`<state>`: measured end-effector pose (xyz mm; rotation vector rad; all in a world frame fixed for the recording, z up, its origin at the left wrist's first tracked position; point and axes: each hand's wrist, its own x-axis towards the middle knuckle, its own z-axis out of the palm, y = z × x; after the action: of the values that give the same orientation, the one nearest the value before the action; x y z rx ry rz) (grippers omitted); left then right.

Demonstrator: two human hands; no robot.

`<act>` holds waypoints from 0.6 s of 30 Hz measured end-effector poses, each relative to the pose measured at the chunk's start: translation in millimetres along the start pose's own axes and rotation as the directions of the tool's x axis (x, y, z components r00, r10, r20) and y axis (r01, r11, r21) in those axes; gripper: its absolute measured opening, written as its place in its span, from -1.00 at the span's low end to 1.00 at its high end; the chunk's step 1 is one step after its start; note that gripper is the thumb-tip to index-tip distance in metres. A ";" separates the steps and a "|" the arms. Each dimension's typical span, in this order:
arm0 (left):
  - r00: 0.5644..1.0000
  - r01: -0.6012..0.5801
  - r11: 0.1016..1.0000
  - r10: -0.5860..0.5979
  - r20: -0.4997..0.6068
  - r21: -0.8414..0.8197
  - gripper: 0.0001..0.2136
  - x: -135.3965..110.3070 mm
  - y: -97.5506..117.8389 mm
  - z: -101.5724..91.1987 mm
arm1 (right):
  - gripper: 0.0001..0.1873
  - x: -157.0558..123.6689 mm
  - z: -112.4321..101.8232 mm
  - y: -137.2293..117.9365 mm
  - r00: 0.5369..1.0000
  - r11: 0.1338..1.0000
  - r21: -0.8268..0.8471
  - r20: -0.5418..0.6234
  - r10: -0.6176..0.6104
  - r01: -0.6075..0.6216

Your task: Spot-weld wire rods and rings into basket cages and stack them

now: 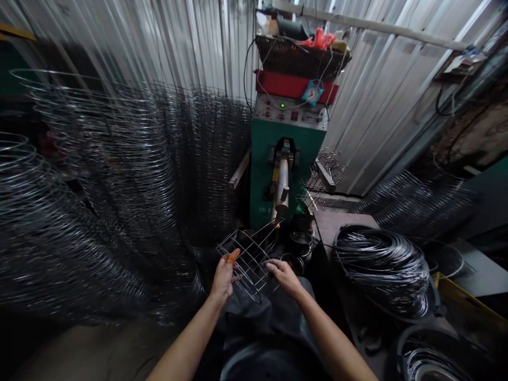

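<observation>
Wire basket frame (246,264) lies between my hands, straight ahead at about 12 o'clock, tilted, with its long axis running away from me toward 1 o'clock. My right hand (283,276) is curled onto its right edge and looks to be gripping it, and this is the hand nearer the frame's far end. My left hand (224,278) is spread against the left side, with an orange fingertip cover (233,256) on one finger; I cannot tell whether it is clenched. At the far end, a spark (278,226) glows just below the electrode (281,185) of a green spot welder (262,174), also at 12 o'clock. Coiled wire (383,270) sits beside the counter (337,225) at 2 o'clock, and stacked wire hoops (119,185) rise at 10 o'clock.
</observation>
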<state>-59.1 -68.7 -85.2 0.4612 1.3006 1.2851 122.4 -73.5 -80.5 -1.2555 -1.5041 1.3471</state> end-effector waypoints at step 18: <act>0.978 -0.102 0.994 0.105 0.179 -0.029 -0.56 -25.5 -2.6 -25.1 | -0.49 -37.8 -2.0 36.6 0.996 0.992 -0.129 0.088 0.020 -0.009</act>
<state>-74.1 -101.3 -83.7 0.6239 1.1231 1.3091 140.2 -110.8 -113.3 -1.3030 -1.6690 1.3495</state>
